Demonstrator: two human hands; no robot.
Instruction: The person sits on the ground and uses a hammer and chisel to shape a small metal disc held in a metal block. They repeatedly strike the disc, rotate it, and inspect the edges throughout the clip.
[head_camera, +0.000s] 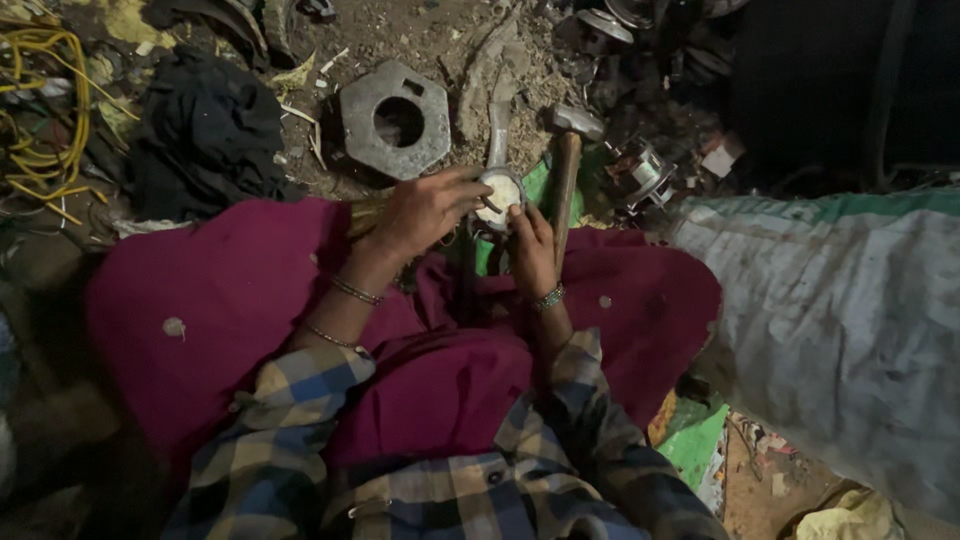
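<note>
Both my hands meet over my lap, which is draped in magenta cloth (230, 300). My left hand (425, 210) grips the rim of a small round metal part (498, 196) with a pale centre. My right hand (533, 250) holds the same part from below, fingers curled under it. A metal stem rises from the part toward the ground ahead. Bangles sit on both wrists, and my sleeves are plaid.
A large hexagonal metal nut (394, 120) lies on the dirt ahead. A hammer (568, 170) with a wooden handle rests just right of my hands. Yellow wire (45, 110) coils at left, black cloth (205, 135) nearby, a grey sack (840, 310) at right, scrap metal parts (640, 170) beyond.
</note>
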